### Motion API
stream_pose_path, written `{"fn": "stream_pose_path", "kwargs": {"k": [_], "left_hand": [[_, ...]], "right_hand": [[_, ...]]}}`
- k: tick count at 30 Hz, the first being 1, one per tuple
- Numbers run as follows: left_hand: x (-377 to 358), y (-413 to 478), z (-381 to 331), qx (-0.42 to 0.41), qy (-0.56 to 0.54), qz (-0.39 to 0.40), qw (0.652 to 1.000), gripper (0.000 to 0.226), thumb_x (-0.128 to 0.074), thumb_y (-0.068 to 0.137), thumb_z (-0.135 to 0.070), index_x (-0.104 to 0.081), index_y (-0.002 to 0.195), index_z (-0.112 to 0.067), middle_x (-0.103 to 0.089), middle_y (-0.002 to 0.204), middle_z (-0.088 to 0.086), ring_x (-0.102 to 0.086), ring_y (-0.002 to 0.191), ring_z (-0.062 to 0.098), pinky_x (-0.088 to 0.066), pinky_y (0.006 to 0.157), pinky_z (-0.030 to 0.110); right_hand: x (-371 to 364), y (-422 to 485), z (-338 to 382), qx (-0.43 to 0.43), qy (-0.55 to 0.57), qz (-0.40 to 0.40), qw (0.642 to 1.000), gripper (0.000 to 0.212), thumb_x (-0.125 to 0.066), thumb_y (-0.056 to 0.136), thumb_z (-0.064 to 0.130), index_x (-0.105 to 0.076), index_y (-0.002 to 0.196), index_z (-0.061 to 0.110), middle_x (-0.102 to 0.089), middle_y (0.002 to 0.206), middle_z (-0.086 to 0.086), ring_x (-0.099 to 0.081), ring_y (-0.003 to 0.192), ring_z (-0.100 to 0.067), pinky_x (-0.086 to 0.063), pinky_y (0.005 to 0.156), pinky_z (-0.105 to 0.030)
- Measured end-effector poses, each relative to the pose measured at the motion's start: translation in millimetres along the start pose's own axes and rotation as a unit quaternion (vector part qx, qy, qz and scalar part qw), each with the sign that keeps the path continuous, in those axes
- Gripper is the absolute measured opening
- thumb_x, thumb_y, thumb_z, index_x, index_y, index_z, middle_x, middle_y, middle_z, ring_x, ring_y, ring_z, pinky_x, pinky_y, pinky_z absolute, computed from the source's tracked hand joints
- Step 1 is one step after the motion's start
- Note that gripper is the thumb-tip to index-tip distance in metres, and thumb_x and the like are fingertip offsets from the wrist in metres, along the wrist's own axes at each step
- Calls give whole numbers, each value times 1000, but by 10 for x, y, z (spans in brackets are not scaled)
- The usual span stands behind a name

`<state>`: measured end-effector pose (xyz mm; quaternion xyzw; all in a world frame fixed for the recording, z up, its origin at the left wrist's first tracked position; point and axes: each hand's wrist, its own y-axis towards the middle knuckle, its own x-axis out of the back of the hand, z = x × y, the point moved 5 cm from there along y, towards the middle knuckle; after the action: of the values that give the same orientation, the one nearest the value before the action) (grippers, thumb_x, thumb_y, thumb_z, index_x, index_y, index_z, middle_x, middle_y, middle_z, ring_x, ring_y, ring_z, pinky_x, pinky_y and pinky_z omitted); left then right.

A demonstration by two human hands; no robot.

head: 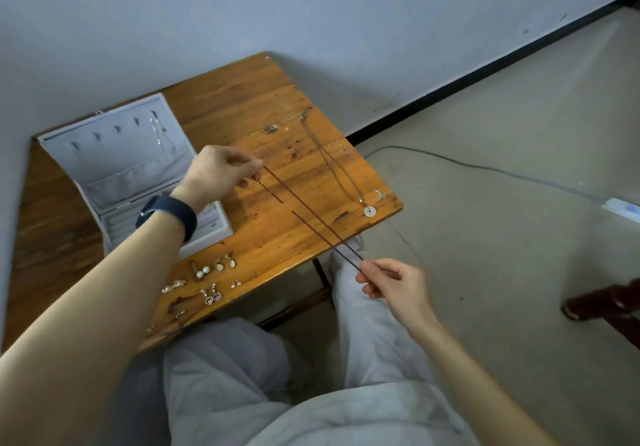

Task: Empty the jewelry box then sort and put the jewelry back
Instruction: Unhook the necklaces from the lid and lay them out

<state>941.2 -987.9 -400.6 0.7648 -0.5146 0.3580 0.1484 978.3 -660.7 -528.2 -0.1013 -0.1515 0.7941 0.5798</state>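
Dark-red beaded necklace [304,206], one only, is pinched by the left hand [218,172] and the right hand [394,284] and stretched diagonally, far-left to near-right, above the wooden table [242,99] beside one open jewelry box [114,155].

A grey cable [485,168] crosses the floor [502,272] to a white power strip [621,208].

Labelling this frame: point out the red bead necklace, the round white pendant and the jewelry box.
red bead necklace [311,213]: head view, mid-strand.
round white pendant [366,211]: head view, ring's left side.
jewelry box [114,155]: head view, open lid's lining.
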Motion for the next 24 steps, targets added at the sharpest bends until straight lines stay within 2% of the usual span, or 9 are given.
{"fn": "stream_pose_path", "kwargs": {"k": [2, 3, 6, 9, 13, 16, 21, 24], "left_hand": [[10, 72, -44, -38, 124, -22, 991, 15, -71, 90, -41, -73, 93, -27, -72, 85, -10, -67, 82, 8, -52, 69, 26], [18, 120, -56, -45, 152, -34, 987, 14, -71, 89, -43, -73, 92, -30, -71, 84, -12, -67, 83, 8, -54, 70, 28], [15, 283, -90, -53, 159, -78, 983, 19, -70, 88, -50, -75, 92, -31, -71, 82, -13, -67, 82, 8, -58, 75, 33], [-85, 428, -149, -64, 165, -91, 980, 22, -68, 91, -49, -76, 97, -30, -73, 88, -9, -68, 85, 14, -60, 79, 38], [-232, 647, -191, -67, 202, -103, 972, 23, -64, 95, -46, -76, 103, -29, -72, 99, -3, -64, 86, 19, -58, 78, 37], [-320, 834, -179, -66, 217, -106, 968, 24, -62, 96, -46, -75, 106, -28, -73, 100, 1, -66, 87, 24, -58, 76, 39], [-487, 1169, -168, -58, 219, -96, 969, 26, -60, 97, -45, -75, 110, -28, -73, 105, 2, -67, 92, 26, -54, 73, 34], [-616, 1342, -139, -64, 207, -81, 973, 28, -59, 98, -45, -74, 115, -28, -73, 109, -1, -65, 89, 20, -55, 72, 33]], "right_hand": [[46, -13, -43, -7, -21, -18, 1000, 11, -72, 90, 27, -77, 92, 16, -76, 78, -1, -68, 65, -12, -56, 65, -28], [68, -13, -69, -10, -26, -27, 999, 12, -71, 90, 27, -77, 92, 17, -76, 78, 0, -69, 66, -13, -57, 66, -27], [89, 16, -88, -8, -2, -31, 999, 9, -67, 94, 20, -75, 98, 18, -77, 84, 1, -72, 78, -18, -59, 72, -28], [26, 86, -24, -4, 18, -20, 1000, 15, -61, 98, 14, -71, 106, 22, -77, 90, 2, -73, 84, -17, -60, 76, -28], [-83, 203, 83, 7, 25, -7, 1000, 18, -62, 98, 15, -70, 113, 20, -76, 89, 1, -73, 85, -17, -60, 80, -32], [-135, 276, 185, 10, 24, -30, 999, 13, -63, 97, 18, -68, 108, 23, -76, 87, 5, -72, 79, -12, -60, 76, -28], [-215, 461, 301, 42, -121, -81, 988, 5, -64, 95, 37, -69, 95, 38, -72, 84, 23, -66, 82, 5, -51, 69, -14], [-241, 573, 340, 73, -205, -116, 969, 6, -65, 93, 41, -71, 94, 39, -68, 83, 22, -61, 84, 5, -47, 64, -10]]}}
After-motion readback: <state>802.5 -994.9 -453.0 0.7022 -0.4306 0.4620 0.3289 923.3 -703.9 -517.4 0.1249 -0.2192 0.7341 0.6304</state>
